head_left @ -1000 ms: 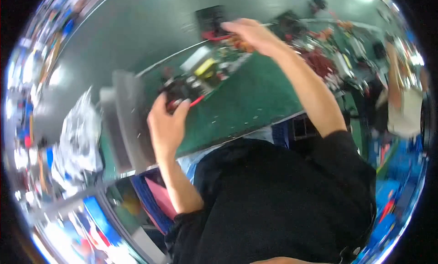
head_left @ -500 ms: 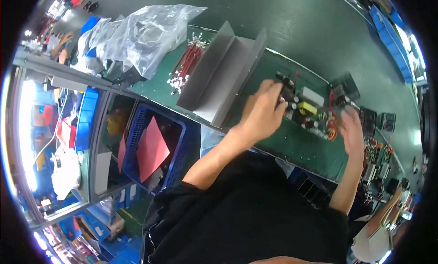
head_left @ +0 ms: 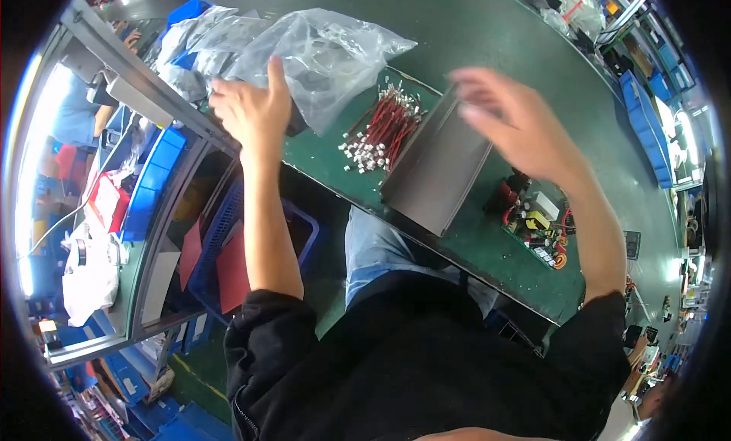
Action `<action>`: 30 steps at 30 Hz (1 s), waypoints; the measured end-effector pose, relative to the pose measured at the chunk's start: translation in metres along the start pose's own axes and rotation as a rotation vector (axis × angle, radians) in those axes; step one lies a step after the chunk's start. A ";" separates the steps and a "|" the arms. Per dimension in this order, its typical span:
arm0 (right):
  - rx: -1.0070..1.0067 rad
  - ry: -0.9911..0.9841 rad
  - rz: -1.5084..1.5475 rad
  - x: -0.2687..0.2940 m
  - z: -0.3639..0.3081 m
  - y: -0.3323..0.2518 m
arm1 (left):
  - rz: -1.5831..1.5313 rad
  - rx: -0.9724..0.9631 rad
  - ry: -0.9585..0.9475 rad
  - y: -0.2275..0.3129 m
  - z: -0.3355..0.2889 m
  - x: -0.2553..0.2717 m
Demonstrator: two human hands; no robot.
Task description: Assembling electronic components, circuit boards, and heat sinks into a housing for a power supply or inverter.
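Observation:
My left hand (head_left: 251,112) is raised beside the clear plastic bag (head_left: 320,56), thumb apart from its fingers and nothing held. Over the far end of a grey folded sheet channel (head_left: 445,178) hovers my right hand (head_left: 521,129), slightly blurred, fingers stretched out and empty. Between the bag and the channel lies a pile of red wire leads (head_left: 388,129) with white connectors. A circuit board with a yellow transformer and copper coils (head_left: 541,224) rests on the green bench, right of the channel and below my right forearm.
The green bench top (head_left: 487,254) runs across in front of me. A metal frame post (head_left: 145,71) stands at left, with a blue bin (head_left: 156,178) behind it. A blue basket (head_left: 209,270) holding pink sheets sits below the bench edge.
Both hands have left the circuit board. My left hand swung far left to the bag; my right hand moved left over the channel. The view has shifted, so the bench items appear farther right.

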State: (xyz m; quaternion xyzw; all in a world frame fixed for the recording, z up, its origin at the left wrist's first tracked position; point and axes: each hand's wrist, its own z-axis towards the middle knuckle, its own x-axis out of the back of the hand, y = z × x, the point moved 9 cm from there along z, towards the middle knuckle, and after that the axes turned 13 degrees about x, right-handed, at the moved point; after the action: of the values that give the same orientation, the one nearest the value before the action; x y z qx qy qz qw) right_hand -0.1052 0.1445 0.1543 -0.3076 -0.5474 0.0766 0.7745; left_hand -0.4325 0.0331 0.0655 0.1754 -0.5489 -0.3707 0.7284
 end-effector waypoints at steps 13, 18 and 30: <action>-0.110 0.137 -0.225 -0.101 0.226 0.124 | -0.626 -0.420 -0.135 0.072 0.041 0.021; -0.512 0.066 0.423 -0.133 0.202 0.116 | -0.587 -0.452 -0.244 0.088 0.047 0.036; -0.243 0.529 1.497 -0.105 0.209 0.127 | -0.575 -0.874 -0.354 0.219 -0.042 0.114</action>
State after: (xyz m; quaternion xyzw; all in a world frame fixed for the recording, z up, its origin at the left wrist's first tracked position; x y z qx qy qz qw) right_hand -0.3058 0.2800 0.0435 -0.6830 0.0015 0.4402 0.5828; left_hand -0.3034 0.0885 0.2732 -0.0654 -0.3882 -0.7717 0.4995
